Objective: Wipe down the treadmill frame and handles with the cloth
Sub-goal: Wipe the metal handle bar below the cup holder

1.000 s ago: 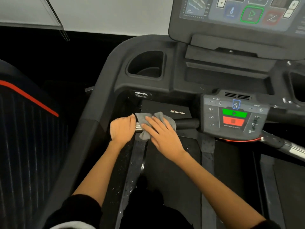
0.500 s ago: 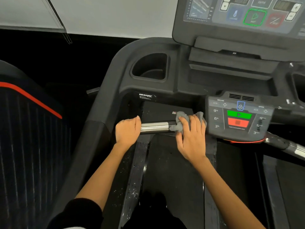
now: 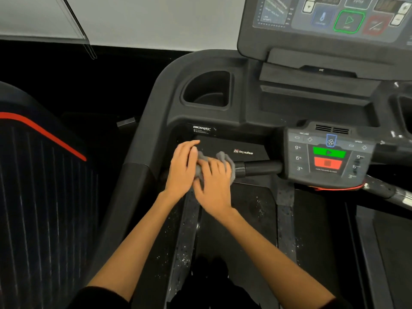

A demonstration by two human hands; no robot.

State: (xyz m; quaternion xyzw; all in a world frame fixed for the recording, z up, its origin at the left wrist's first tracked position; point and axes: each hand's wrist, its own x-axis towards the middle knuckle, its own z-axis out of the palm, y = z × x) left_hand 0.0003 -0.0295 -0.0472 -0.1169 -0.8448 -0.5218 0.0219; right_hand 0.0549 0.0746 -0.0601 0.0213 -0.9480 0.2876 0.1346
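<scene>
A dark treadmill frame (image 3: pixel 142 139) curves round the left side of the deck. A horizontal handle bar (image 3: pixel 258 168) runs from the frame to the small control panel (image 3: pixel 327 157). A grey cloth (image 3: pixel 225 159) is wrapped over the left part of the bar. My right hand (image 3: pixel 211 184) grips the cloth round the bar, and its fingers cover most of the cloth. My left hand (image 3: pixel 181 168) lies right beside it at the bar's left end with its fingers straightened, touching the cloth's edge. The chrome part of the bar is hidden under both hands.
A cup holder (image 3: pixel 207 90) sits in the console above the bar, and the main display (image 3: pixel 334 16) is at top right. The belt (image 3: pixel 234 230) lies below my arms. A second handle (image 3: pixel 392 195) shows at right. Another machine with a red stripe (image 3: pixel 44 132) stands left.
My right hand has slid the cloth left along the bar, from the control panel end back to my left hand. My left hand's fingers have straightened off the bar.
</scene>
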